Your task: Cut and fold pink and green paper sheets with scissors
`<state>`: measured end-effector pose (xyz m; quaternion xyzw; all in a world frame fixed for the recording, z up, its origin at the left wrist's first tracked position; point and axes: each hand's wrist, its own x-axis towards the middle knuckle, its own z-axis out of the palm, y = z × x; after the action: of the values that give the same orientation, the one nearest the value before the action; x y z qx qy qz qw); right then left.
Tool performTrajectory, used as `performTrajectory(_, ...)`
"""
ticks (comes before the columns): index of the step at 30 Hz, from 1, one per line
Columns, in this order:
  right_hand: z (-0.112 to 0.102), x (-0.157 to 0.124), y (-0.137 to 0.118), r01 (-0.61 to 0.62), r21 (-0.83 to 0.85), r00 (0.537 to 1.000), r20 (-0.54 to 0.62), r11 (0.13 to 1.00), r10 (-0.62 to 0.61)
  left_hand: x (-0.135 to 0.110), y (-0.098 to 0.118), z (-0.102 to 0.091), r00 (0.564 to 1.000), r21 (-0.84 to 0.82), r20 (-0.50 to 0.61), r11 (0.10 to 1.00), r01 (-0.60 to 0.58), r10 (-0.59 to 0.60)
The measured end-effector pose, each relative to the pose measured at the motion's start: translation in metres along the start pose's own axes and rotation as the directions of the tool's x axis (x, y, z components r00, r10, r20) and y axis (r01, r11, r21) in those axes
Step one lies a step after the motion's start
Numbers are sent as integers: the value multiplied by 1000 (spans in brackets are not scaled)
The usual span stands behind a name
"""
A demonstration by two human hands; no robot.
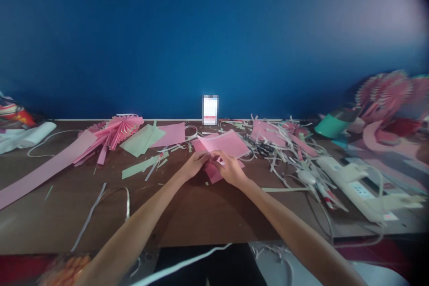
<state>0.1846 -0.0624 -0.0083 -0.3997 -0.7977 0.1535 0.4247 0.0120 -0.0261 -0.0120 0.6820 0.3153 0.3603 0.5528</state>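
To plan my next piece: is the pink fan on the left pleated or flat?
Pleated: the pink fan shows many narrow ridges spreading toward its edge.

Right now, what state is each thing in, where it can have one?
Left hand: fingers bent at the paper, grip unclear
Right hand: fingers bent likewise, grip unclear
Pink paper: loose sheets, overlapping
Pink fan: pleated, spread
Long pink strip: laid out, unpleated
Screen: upright, lit, content unreadable
White roll: lying down, rolled
Power strip: on the table, power unclear

the pink sheet (231, 143) looks like matt paper — the brown tabletop (201, 214), smooth, faintly glossy wood.
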Motion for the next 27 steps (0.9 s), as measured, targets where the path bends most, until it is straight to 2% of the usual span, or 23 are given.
performTrajectory(6, -1, 1, -1, -10, -51, 999, -50, 999, 7, 5, -4, 13, 992, 29, -111, 998, -60, 63)
performTrajectory(15, -7, 3, -1, -39, -39, 987, -155, 998, 33, 26, -12, 43, 941, -83, -333, 993, -87, 55)
performTrajectory(20, -4, 3, 3, -58, -53, 985, -164, 997, 49, 27, -12, 44, 942, -90, -335, 993, -70, 36)
performTrajectory(27, 0, 2, 6, -56, -48, 984, -172, 997, 47, 27, -13, 44, 938, -244, -339, 970, -17, -68)
